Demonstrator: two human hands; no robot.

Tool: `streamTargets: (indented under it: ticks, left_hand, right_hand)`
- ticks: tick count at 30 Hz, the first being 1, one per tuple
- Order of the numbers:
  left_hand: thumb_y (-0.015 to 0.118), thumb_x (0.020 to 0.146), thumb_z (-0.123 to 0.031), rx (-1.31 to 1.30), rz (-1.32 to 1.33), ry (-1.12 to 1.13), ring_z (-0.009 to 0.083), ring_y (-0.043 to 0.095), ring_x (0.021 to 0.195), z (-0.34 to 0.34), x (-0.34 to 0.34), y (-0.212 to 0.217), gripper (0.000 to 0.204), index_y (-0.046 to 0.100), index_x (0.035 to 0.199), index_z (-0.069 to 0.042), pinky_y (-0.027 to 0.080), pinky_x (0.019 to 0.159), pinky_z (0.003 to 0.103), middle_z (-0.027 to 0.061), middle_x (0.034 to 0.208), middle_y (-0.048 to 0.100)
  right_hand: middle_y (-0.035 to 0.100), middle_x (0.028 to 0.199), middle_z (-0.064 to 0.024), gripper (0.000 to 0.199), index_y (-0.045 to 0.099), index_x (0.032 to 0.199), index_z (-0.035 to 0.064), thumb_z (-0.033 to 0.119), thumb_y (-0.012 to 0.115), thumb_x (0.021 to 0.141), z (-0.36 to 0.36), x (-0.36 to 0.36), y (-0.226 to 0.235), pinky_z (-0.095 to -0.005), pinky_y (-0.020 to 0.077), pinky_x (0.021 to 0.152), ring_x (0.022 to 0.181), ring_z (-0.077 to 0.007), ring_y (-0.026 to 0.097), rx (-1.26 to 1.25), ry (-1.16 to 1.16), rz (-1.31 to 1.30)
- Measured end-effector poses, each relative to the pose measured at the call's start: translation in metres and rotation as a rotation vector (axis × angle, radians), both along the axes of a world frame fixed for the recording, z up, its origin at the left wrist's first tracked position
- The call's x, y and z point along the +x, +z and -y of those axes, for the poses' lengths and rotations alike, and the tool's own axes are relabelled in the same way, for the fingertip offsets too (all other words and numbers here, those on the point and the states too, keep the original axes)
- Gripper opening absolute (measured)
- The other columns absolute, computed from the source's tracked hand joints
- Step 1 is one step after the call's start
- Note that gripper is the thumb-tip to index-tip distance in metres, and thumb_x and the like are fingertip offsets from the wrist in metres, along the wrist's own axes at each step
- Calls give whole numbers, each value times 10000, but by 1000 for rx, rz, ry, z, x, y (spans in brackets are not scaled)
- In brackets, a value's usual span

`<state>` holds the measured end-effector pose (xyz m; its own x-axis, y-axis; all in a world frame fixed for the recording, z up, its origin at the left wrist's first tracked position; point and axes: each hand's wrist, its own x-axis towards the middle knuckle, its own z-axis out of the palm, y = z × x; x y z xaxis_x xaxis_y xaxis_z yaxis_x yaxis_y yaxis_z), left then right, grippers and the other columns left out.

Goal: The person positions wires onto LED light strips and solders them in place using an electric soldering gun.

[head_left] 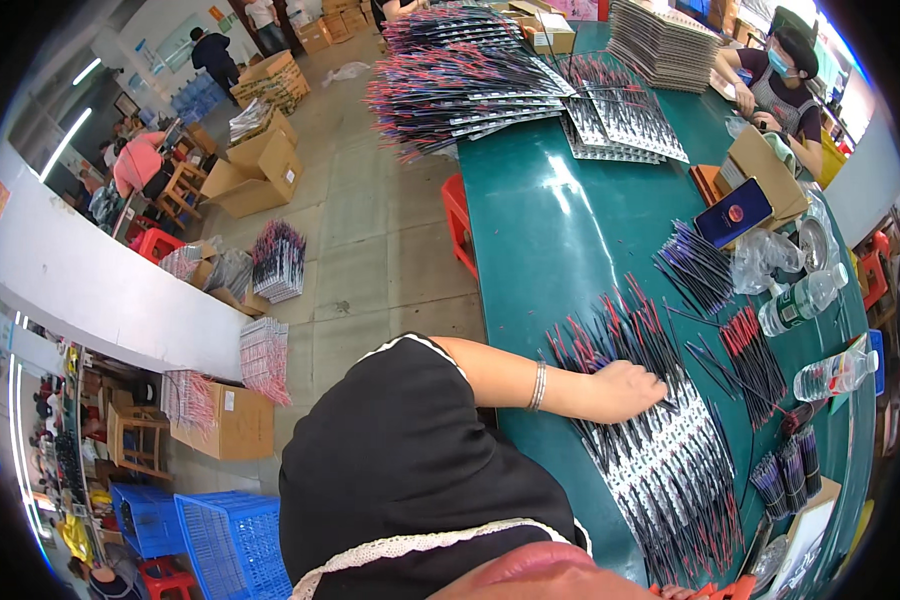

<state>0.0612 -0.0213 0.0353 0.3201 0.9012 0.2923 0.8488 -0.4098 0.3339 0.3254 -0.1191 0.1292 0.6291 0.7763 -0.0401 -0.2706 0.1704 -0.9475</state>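
My left hand [627, 391], with bracelets at its wrist, reaches in from the left over a panel of white circuit strips [660, 455] on the green table. Its fingers are curled among the panel's black wires [669, 406], a dark piece of which shows at the fingertips. What lies under the palm is hidden. Red-tipped wires [638, 300] fan out past the panel's far end, and more dark wires trail off its near end. My right hand is not in view. Orange-red handles [735, 590] of some tool show at the lower edge, partly cut off.
Right of the panel lie loose red and black wires [753, 365], a dark wire bundle [695, 265], tied bundles [788, 472], and two plastic bottles [805, 300]. Wired panels [470, 95] and a stack of boards [662, 45] fill the far end. A masked co-worker [785, 85] sits there. Blue crates [232, 545] stand left.
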Motion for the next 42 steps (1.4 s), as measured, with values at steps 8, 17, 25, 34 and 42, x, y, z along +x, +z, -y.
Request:
streamTargets:
  ticks: [8,17,25,34,42]
  left_hand:
    - [504,675,-69,160,103,-23,214,555,674,6,-11,-18,164,495,837,-49,465,596,326,55,690,511]
    - [535,706,-91,152,144,-3,209,570,693,4,-9,-21,142,500,841,-61,466,602,325,54,704,534]
    - [569,687,-93,155,180,-7,218,573,706,4,-10,-21,176,507,849,-67,470,618,335,54,717,543]
    - [587,689,-100,151,202,-22,220,573,719,4,-9,-17,197,509,865,-59,471,626,334,58,736,549]
    - [607,697,-131,100,240,-2,237,576,744,8,-12,-14,216,515,880,-63,470,644,345,69,768,568]
  right_hand:
    - [414,472,-7,275,446,602,102,210,556,829,3,32,-35,-216,305,330,350,-113,373,15,41,-135]
    - [439,520,-1,148,500,814,72,212,543,839,8,44,-49,-195,309,337,370,-88,371,99,38,-190]
    - [457,514,-9,187,492,753,73,228,546,843,-2,65,-73,-199,316,344,381,-90,394,76,104,-134]
    - [462,511,-9,234,477,694,91,256,530,850,6,38,-48,-199,312,351,384,-96,403,47,58,-224]
    - [440,499,17,226,483,715,104,287,548,829,6,65,-74,-192,310,359,392,-88,407,4,147,-239]
